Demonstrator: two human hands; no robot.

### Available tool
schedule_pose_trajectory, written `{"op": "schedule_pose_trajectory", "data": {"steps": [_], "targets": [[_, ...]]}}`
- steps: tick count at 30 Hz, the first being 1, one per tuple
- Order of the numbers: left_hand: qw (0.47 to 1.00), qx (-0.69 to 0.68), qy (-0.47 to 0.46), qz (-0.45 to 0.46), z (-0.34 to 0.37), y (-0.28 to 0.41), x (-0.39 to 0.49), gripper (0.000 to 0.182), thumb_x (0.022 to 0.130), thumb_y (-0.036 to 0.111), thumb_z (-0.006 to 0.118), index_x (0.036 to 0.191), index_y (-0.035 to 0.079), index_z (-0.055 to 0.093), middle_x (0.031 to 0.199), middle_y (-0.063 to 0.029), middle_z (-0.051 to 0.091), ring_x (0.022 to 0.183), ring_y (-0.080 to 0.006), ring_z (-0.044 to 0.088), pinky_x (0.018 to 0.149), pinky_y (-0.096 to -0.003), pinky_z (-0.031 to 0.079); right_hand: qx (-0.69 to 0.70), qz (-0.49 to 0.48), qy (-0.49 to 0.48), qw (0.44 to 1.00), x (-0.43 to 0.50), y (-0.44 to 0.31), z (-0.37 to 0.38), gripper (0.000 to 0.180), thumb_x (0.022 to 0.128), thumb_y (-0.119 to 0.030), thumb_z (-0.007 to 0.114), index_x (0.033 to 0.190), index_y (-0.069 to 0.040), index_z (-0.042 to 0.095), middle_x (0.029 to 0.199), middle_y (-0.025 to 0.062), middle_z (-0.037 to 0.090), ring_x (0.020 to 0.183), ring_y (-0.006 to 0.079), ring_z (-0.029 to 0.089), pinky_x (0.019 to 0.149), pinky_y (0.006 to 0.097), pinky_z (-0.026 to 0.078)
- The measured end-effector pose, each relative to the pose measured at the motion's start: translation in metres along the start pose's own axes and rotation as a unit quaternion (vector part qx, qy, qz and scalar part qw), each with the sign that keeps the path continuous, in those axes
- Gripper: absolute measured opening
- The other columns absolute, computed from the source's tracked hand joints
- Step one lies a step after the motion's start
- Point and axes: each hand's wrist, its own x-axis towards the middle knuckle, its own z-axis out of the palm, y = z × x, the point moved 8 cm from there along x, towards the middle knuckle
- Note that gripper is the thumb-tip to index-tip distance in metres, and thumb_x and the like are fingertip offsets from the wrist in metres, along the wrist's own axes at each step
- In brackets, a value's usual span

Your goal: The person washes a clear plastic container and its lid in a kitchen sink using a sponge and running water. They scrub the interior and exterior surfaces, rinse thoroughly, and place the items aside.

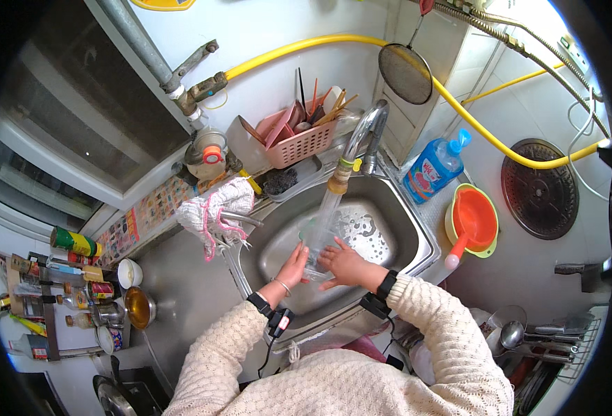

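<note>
Water runs from the chrome faucet (360,130) into the stainless steel sink (280,229). Both hands are over the basin at a clear, see-through item (314,271), perhaps a plastic container, under the stream; its outline blurs in the water. My left hand (291,268) is at its left side, fingers extended. On the other side, my right hand (345,264) has its fingers spread near the stream. Whether either hand grips the clear item cannot be made out. A small pale green patch shows behind the water, too blurred to name.
A pink basket (303,143) of utensils and a scouring pad (281,182) stand behind the sink. White cloth gloves (217,213) hang at its left. Dish soap (433,169) and an orange ladle-like scoop (475,218) in a green bowl are at right.
</note>
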Motion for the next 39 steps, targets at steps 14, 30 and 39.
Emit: {"op": "schedule_pose_trajectory", "data": {"steps": [14,30,39], "targets": [[0.998,0.059,-0.013,-0.03,-0.021,0.004,-0.004,0.067,0.094,0.056,0.037,0.147,0.017,0.024,0.138,-0.0113,0.043,0.112,-0.023,0.053,0.057,-0.0323,0.054,0.159,-0.139,0.068,0.975,0.014,-0.027,0.01,0.052,0.079,-0.026,0.068,0.127,-0.018,0.05,0.132,0.0076,0.051,0.13,0.0262,0.04,0.11,0.056,0.022],[0.987,0.109,-0.06,-0.098,-0.029,-0.003,-0.017,0.069,0.094,0.057,0.038,0.146,0.013,0.027,0.128,-0.0083,0.05,0.096,-0.0176,0.056,0.059,-0.0297,0.052,0.037,-0.124,0.018,0.991,0.001,-0.021,0.009,0.087,0.065,-0.038,0.079,0.14,-0.019,0.038,0.131,0.0088,0.052,0.132,0.0295,0.036,0.114,0.0479,0.014],[0.99,0.076,-0.048,-0.112,-0.024,-0.017,-0.014,0.072,0.092,0.062,0.037,0.146,0.016,0.027,0.131,-0.0091,0.047,0.084,-0.0194,0.056,0.061,-0.0317,0.052,-0.09,-0.059,-0.09,0.99,0.024,-0.003,0.04,0.099,0.063,-0.04,0.078,0.143,-0.009,0.029,0.133,0.0105,0.051,0.135,0.0308,0.032,0.114,0.0503,0.006]]}}
